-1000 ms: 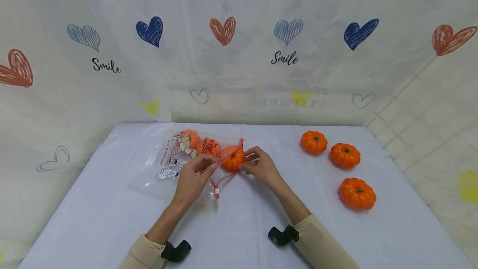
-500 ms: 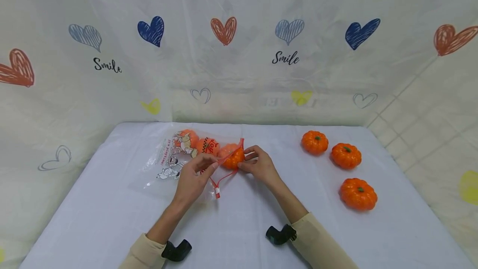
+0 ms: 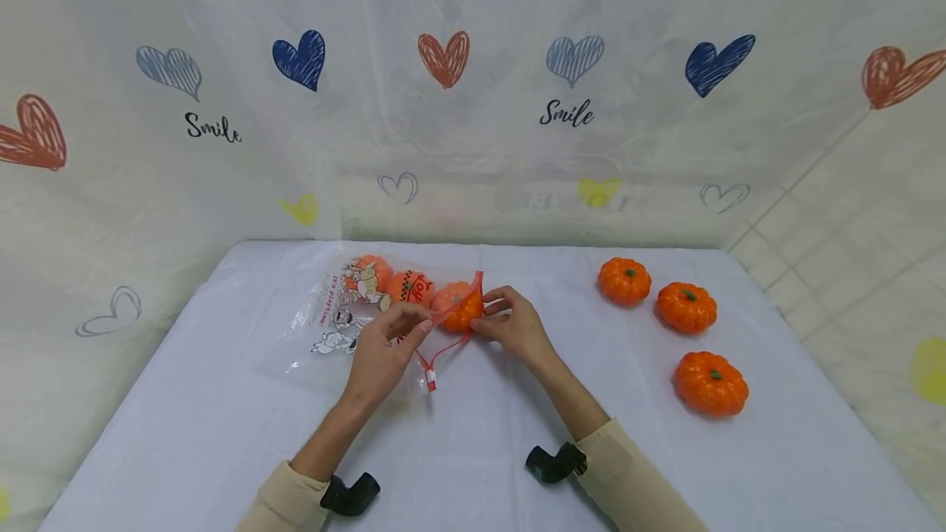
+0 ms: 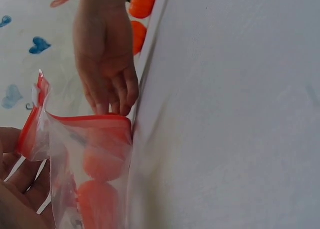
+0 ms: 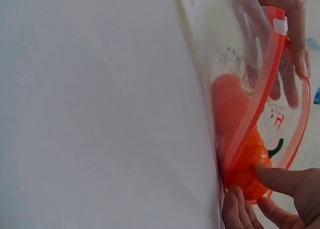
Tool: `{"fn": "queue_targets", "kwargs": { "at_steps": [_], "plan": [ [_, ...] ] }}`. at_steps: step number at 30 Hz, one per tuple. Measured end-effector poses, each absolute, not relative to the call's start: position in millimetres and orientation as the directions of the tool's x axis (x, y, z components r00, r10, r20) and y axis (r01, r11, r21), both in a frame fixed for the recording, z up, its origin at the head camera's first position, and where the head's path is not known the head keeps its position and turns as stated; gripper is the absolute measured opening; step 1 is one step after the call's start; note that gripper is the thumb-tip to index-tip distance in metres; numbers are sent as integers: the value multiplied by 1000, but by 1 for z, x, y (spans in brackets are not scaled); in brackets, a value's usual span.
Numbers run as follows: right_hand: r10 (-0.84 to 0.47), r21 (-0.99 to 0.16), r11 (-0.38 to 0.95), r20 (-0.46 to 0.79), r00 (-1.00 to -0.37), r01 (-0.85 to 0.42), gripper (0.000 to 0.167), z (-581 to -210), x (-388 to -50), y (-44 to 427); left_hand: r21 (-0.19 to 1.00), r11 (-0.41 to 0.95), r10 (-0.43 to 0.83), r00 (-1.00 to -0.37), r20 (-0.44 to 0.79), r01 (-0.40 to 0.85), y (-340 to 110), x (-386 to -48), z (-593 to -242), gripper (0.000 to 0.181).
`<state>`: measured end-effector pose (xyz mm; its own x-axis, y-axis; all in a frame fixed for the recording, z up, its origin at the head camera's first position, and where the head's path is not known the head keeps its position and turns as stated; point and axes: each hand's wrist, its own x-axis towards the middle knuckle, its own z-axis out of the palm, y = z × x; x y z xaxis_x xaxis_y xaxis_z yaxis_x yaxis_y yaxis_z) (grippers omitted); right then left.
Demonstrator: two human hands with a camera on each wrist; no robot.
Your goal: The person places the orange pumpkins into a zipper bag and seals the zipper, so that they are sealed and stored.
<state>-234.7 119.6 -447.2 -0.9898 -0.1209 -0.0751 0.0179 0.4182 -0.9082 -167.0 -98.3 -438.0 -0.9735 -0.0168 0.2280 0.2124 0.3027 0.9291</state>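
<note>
A clear plastic zip bag (image 3: pixel 325 302) with cartoon prints and a red zip edge lies on the table, its mouth towards the right. Several orange toy pumpkins are inside, one visible through the wall (image 5: pixel 231 101). With thumb and fingers, my left hand (image 3: pixel 383 358) pinches the upper red edge and holds the mouth apart. My right hand (image 3: pixel 519 331) has its thumb on a glossy pumpkin (image 5: pixel 254 174) with a green stem, fingers on its other side. That pumpkin sits within the bag's mouth. The white zip slider (image 5: pixel 280 26) is at one end of the edge.
Three more pumpkins stand on the white cloth at the right: one at the back (image 3: pixel 624 282), one beside it (image 3: pixel 686 308), one nearer (image 3: pixel 711 384). A heart-printed curtain (image 3: pixel 473 138) hangs behind the table (image 3: pixel 222 425).
My right hand has pushed the pumpkin slightly left, deeper into the bag's mouth. The left hand keeps its grip on the edge, almost still.
</note>
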Motion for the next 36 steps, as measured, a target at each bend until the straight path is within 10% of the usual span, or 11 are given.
{"fn": "queue_targets", "kwargs": {
  "at_steps": [36],
  "plan": [
    [-150, -854, 517, -16, -989, -64, 44, -414, -223, 179, 933, 301, -27, -976, 217, 199, -98, -168, -444, 14]
  ]
}}
